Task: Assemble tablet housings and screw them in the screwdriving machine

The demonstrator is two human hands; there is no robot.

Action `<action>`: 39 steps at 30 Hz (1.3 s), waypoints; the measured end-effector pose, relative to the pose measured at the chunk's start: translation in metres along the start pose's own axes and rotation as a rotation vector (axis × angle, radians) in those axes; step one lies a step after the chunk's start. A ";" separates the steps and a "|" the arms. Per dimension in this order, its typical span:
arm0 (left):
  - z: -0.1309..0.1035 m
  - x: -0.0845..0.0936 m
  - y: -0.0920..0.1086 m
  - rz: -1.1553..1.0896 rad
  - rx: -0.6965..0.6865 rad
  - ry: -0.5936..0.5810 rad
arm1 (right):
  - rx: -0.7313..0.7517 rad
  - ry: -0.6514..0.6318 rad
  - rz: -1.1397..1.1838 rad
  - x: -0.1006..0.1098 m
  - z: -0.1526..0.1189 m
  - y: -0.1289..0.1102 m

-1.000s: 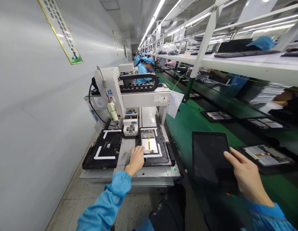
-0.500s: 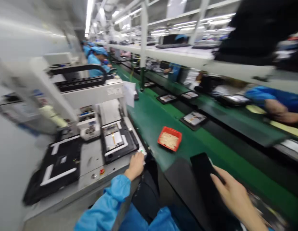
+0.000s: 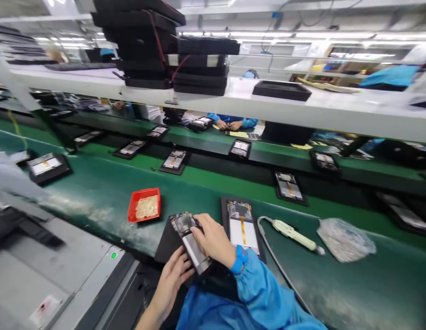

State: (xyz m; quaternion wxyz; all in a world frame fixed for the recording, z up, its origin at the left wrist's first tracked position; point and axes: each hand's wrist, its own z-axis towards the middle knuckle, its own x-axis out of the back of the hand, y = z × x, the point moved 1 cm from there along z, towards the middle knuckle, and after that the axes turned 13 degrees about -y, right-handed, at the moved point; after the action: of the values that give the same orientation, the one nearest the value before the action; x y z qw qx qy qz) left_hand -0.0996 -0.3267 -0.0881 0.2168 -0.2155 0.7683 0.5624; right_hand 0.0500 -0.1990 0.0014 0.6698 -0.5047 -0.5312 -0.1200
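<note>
An opened device [image 3: 195, 250] with its circuit board and pale battery showing is tilted over a black pad [image 3: 166, 243] at the near edge of the green bench. My right hand [image 3: 213, 236] grips it from above, thumb across its face. Close along its lower left edge is my left hand [image 3: 175, 271], fingers apart; whether they touch it I cannot tell. Just right of my right hand, another opened device [image 3: 243, 227] with an orange strip lies in a black tray. A red bin [image 3: 144, 205] of small pale pieces stands to the left.
On the right lie a pale electric screwdriver [image 3: 295, 234] with its cable and a clear bag [image 3: 345, 240] of small parts. Trays with devices [image 3: 174, 160] line the conveyor behind. A grey machine [image 3: 79, 266] stands at left. Above runs a white shelf [image 3: 247, 107]; another person's hands [image 3: 229, 124] are beyond.
The view has swung right. My left hand has left the machine's edge and come beside the device. The device in my right hand now shows its inside instead of a black face.
</note>
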 end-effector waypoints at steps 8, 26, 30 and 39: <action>0.008 0.004 -0.015 0.079 -0.003 0.253 | -0.764 -0.060 -0.141 0.038 -0.096 0.157; 0.062 -0.069 -0.027 -0.183 0.175 -0.323 | -0.660 0.054 0.428 0.037 -0.101 0.181; 0.071 -0.074 -0.031 -0.204 0.200 -0.392 | -0.627 0.114 0.683 0.030 -0.098 0.187; 0.097 -0.081 -0.025 -0.255 0.195 -0.473 | -0.375 0.211 1.077 0.032 -0.103 0.180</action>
State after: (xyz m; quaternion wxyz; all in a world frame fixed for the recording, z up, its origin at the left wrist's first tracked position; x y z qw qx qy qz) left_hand -0.0102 -0.2331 -0.0874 0.4787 -0.1515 0.7134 0.4888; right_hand 0.2491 -0.1869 -0.0631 0.5850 -0.7992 -0.0994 0.0960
